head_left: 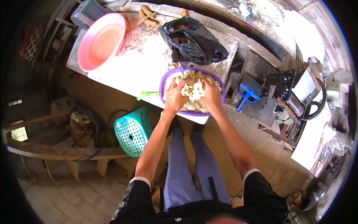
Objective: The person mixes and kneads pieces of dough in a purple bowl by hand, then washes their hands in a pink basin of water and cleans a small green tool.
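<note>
Both hands, left hand and right hand, cup pale slices between them, each grip curled, over the purple basin at the table edge.

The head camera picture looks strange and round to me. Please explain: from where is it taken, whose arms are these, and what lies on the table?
The camera sits on a person's head and looks down, so the lens bends the edges. The two bare arms are that person's own. The left hand and right hand are both in a purple basin full of pale sliced pieces, gathering some between them. On the white table also lie a pink basin, a black plastic bag and some brown roots. A teal stool stands below.
</note>
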`<control>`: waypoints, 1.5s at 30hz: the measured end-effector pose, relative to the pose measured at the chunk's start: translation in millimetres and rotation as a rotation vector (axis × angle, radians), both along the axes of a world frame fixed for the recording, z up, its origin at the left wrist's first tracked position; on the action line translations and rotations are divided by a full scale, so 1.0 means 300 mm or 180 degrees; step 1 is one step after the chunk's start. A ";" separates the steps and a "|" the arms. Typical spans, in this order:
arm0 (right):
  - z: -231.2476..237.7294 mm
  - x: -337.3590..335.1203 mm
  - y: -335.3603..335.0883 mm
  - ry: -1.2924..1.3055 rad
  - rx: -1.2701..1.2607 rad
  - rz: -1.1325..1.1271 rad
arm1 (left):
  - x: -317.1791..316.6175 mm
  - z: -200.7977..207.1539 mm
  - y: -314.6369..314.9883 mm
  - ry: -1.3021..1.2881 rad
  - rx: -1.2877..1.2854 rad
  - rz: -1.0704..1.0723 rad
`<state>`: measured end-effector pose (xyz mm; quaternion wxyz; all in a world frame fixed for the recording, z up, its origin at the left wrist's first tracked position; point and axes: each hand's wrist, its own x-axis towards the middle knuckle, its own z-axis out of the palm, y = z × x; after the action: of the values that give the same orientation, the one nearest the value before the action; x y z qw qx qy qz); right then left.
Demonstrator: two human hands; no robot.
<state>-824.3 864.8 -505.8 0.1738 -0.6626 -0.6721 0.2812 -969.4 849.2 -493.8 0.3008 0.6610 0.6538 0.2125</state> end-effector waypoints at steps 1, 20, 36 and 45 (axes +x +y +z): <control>0.000 0.011 0.001 0.0289 0.0044 0.0073 | 0.004 0.005 0.004 -0.0079 0.0151 -0.0029; -0.007 -0.030 0.037 -0.1193 -0.0797 0.1207 | 0.014 -0.080 0.038 0.1218 -0.1098 -0.0666; -0.025 -0.111 0.058 -0.0990 -0.0823 0.1023 | -0.012 -0.075 0.023 0.1558 -0.1067 -0.0787; -0.083 -0.085 0.038 -0.0882 -0.0118 0.0901 | -0.035 -0.106 0.009 0.1423 -0.0724 -0.0709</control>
<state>-849.7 876.2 -530.7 0.0261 -0.5969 -0.7707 0.2214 -979.9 851.8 -525.4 0.2428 0.7213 0.6470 -0.0479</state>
